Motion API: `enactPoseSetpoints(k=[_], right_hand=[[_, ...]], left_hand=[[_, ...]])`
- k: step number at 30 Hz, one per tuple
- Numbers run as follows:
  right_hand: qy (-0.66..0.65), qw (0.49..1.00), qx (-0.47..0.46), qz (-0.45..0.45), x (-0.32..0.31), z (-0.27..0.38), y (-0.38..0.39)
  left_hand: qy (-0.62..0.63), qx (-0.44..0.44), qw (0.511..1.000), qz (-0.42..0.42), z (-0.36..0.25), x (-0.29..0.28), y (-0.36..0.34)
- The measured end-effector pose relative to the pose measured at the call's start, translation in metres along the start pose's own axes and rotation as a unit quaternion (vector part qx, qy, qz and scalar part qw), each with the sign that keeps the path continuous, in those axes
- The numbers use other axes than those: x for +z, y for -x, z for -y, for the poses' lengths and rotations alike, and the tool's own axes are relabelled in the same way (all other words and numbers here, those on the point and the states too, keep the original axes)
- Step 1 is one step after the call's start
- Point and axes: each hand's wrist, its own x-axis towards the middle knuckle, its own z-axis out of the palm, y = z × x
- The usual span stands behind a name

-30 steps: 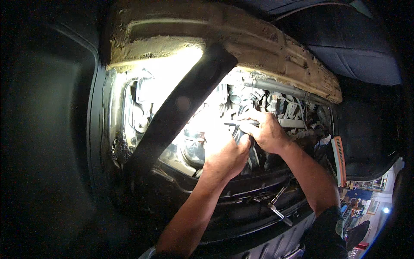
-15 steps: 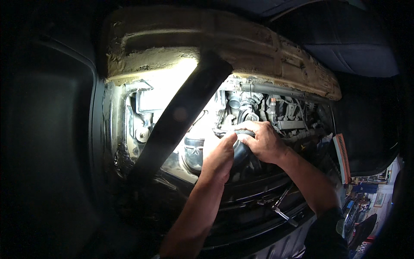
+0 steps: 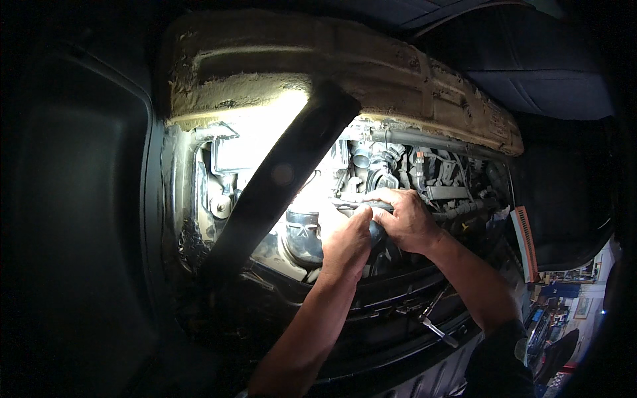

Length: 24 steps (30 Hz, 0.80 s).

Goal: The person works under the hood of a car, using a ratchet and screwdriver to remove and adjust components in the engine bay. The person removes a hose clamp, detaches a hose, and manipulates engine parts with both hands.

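Both of my hands are together in an engine bay, at a dark hose point(image 3: 361, 204) beside a wide black duct point(image 3: 302, 232). My left hand point(image 3: 345, 242) is closed around the near side of the hose, its thumb pointing up. From the right, my right hand point(image 3: 406, 220) curls its fingers over the top, its thumb close to the left one. The fingers hide most of the hose, and strong glare washes out part of the left hand.
A long dark bar point(image 3: 265, 192) crosses the bay diagonally, with bright light behind it. Wiring and metal parts point(image 3: 448, 182) lie to the right. A ratchet point(image 3: 434, 327) rests on the near ledge. An orange-edged pleated panel point(image 3: 524, 242) stands at the right. Worn tan padding point(image 3: 252, 56) hangs above.
My left hand has shifted slightly right, its wrist turned a little, showing more of the duct. The right hand stays almost in place. The view has moved slightly.
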Motion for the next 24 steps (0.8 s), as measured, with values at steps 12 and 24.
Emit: enactPoseSetpoints(k=[12, 24], right_hand=[[-0.004, 1.0, -0.002, 0.006, -0.003, 0.003, -0.001], [-0.017, 1.0, 0.017, 0.006, -0.002, 0.006, 0.0]], left_hand=[[0.151, -0.05, 0.987, -0.012, -0.014, 0.003, 0.004], [0.132, -0.055, 0.99, -0.002, -0.009, 0.002, 0.001]])
